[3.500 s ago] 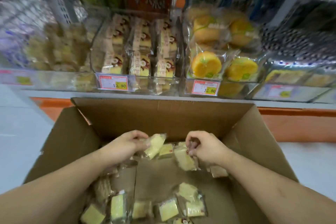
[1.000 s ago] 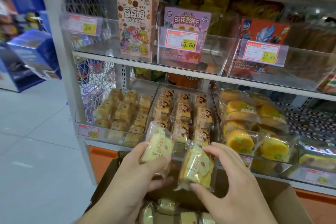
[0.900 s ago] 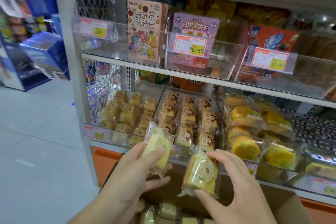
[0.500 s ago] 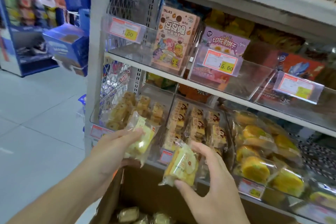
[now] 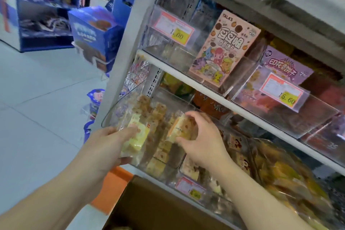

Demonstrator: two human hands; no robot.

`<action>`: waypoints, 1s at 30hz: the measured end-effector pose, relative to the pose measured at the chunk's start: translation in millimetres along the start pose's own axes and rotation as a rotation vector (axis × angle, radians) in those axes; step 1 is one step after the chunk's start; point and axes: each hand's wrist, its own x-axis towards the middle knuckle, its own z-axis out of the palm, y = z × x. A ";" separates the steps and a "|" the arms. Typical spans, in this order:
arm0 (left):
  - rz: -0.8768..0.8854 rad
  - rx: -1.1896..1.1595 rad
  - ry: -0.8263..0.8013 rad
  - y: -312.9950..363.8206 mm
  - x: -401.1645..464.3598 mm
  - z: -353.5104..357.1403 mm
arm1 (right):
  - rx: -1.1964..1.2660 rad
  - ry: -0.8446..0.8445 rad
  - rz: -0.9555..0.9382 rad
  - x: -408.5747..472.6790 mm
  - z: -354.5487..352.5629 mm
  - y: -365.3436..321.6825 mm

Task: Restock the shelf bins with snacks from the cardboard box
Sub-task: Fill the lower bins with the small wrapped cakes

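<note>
Each hand pinches a cake: the left hand (image 5: 110,145) holds one (image 5: 135,137) and the right hand (image 5: 202,141) another (image 5: 178,129), both at the bin (image 5: 112,115). They should lower each cake flat beside its fingers (image 5: 194,115), then let go.

From my feed I see two forearms coming in from the lower edge, both bare all the way to the frame's border; no sleeve or cuff shows on either; the left hand (image 5: 108,144) is ungloved, with no ring or watch that I can make out; the right hand (image 5: 202,141) is likewise bare, wrist unadorned; nails look short and plain, though motion blur softens the fingertips; nothing else of the body is in view.
</note>
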 end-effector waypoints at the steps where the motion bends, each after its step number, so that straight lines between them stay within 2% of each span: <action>1: -0.011 -0.012 0.004 -0.2 3.2 -2.0 | -0.048 -0.036 0.031 11.6 2.5 1.0; 6: -0.016 -0.043 -0.013 0.5 11.3 -6.0 | -0.228 -0.227 0.194 63.4 20.7 5.2; 13: -0.038 -0.034 0.006 0.8 14.2 -9.0 | -0.549 -0.374 0.116 85.0 46.0 2.1; 24: -0.049 -0.034 -0.028 -3.7 15.9 -8.9 | -0.579 -0.414 0.092 80.1 40.8 -7.0; 26: -0.052 -0.031 -0.040 -2.5 15.7 -11.6 | -0.479 -0.355 0.061 72.0 36.7 -13.5; 28: -0.042 -0.014 -0.047 -1.2 15.7 -14.0 | -0.159 -0.258 0.007 53.0 29.0 -23.5; 30: -0.039 -0.019 -0.039 0.2 16.9 -15.7 | 0.137 -0.171 -0.129 28.6 23.2 -34.2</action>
